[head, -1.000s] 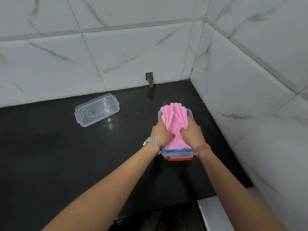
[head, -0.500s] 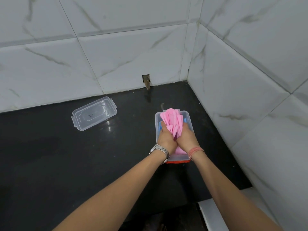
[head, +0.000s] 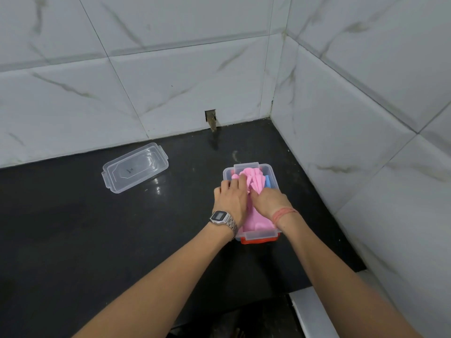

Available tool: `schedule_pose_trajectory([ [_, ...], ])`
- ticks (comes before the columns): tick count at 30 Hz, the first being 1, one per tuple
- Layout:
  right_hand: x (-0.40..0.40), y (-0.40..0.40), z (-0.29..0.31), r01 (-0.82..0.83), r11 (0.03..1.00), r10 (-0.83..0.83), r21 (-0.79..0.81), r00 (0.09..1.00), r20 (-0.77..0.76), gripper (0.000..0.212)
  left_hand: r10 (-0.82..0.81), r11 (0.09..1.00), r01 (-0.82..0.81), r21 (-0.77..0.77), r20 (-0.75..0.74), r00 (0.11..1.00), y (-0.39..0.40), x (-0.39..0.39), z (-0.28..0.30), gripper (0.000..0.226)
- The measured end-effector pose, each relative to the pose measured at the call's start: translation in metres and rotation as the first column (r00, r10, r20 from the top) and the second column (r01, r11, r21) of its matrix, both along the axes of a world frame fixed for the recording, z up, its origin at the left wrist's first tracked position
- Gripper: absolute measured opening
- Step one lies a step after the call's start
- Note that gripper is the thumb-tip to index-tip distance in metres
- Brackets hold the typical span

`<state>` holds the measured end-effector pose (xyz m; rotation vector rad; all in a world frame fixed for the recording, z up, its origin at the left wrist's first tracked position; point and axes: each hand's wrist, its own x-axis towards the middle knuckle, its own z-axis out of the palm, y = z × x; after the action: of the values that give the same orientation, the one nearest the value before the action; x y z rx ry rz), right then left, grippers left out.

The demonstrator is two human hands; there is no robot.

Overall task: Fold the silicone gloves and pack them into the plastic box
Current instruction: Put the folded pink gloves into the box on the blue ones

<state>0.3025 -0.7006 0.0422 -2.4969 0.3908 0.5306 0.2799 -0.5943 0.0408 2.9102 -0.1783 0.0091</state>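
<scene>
**Pink glove going into the box, fingers end not seated**

I saw both hands pressing down inside the plastic box on the black counter, near the tiled corner. Left hand lay palm-down, fingers spread flat over the pink glove. Right hand was curled onto the glove's middle; I couldn't tell whether it pinched or only pushed. The glove's fingers end stood bunched above the far rim. Something blue sat beside it in the box, red showed at the near end, probably other gloves. Lid lay well apart to the left, open side up.

My read: silicone is soft, light, grippy and springy, so it'd likely pop back up. I'd hold at the fold and keep a flat palm on top until the lid goes on.
</scene>
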Motion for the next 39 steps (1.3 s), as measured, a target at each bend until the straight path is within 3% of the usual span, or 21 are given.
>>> schedule_pose_trajectory([
  [2,-0.004,-0.003,-0.001,-0.013,0.995,0.026,-0.095,0.991,0.131,0.037,0.025,0.999,-0.021,-0.044,0.100,0.995,0.003,-0.002,-0.002,0.061],
  [4,-0.010,-0.005,-0.001,-0.041,0.974,0.103,-0.222,0.956,0.275,0.034,0.004,1.000,-0.010,0.026,0.222,0.975,0.006,-0.003,-0.003,0.068],
  [7,-0.017,-0.012,-0.008,-0.020,0.914,0.246,-0.406,0.822,0.513,0.034,-0.157,0.984,0.127,0.128,0.265,0.951,-0.001,-0.009,0.000,0.068],
  [8,-0.018,-0.015,-0.012,0.000,0.925,0.232,-0.379,0.790,0.567,0.033,-0.212,0.974,0.183,0.135,0.253,0.944,-0.006,-0.011,-0.001,0.060],
  [10,-0.015,-0.024,-0.019,-0.002,0.992,0.073,-0.122,0.813,0.578,0.035,-0.267,0.961,0.246,0.129,0.182,0.946,-0.017,-0.011,-0.005,0.052],
  [12,-0.012,-0.030,-0.025,0.022,0.987,-0.096,0.157,0.869,0.485,0.038,-0.188,0.981,0.191,-0.038,0.068,0.980,-0.029,-0.009,-0.006,0.052],
  [13,-0.010,-0.033,-0.027,0.045,0.976,-0.141,0.215,0.880,0.454,0.037,-0.072,0.962,0.073,-0.264,0.014,0.997,-0.035,-0.010,-0.001,0.048],
  [15,-0.009,-0.037,-0.030,0.077,0.965,-0.178,0.250,0.894,0.410,0.035,0.174,0.817,-0.196,-0.542,-0.092,0.980,-0.046,-0.013,0.006,0.058],
  [17,-0.011,-0.037,-0.034,0.086,0.963,-0.182,0.254,0.905,0.384,0.034,0.217,0.702,-0.276,-0.657,-0.172,0.961,-0.053,-0.012,0.002,0.060],
  [18,-0.012,-0.037,-0.036,0.086,0.968,-0.175,0.235,0.904,0.389,0.033,0.213,0.720,-0.251,-0.647,-0.139,0.967,-0.055,-0.012,0.001,0.053],
  [20,-0.015,-0.037,-0.037,0.081,0.978,-0.156,0.192,0.896,0.417,0.031,0.119,0.848,-0.143,-0.510,-0.078,0.990,-0.049,-0.007,-0.004,0.036],
  [21,-0.016,-0.037,-0.037,0.075,0.980,-0.148,0.182,0.891,0.429,0.031,0.081,0.925,-0.080,-0.371,-0.013,0.997,-0.046,-0.002,-0.011,0.037],
  [23,-0.018,-0.036,-0.035,0.069,0.980,-0.145,0.185,0.888,0.437,0.030,0.039,0.971,-0.034,-0.236,0.016,0.999,-0.046,0.004,-0.015,0.048],
  [29,-0.017,-0.036,-0.035,0.057,0.983,-0.130,0.176,0.891,0.435,0.031,0.056,0.987,-0.069,-0.148,-0.090,0.994,-0.047,0.009,-0.026,0.060],
  [39,-0.015,-0.035,-0.039,0.080,0.992,-0.114,0.101,0.908,0.404,0.020,0.064,0.997,-0.067,-0.029,-0.108,0.992,-0.053,0.015,-0.029,0.065],
])
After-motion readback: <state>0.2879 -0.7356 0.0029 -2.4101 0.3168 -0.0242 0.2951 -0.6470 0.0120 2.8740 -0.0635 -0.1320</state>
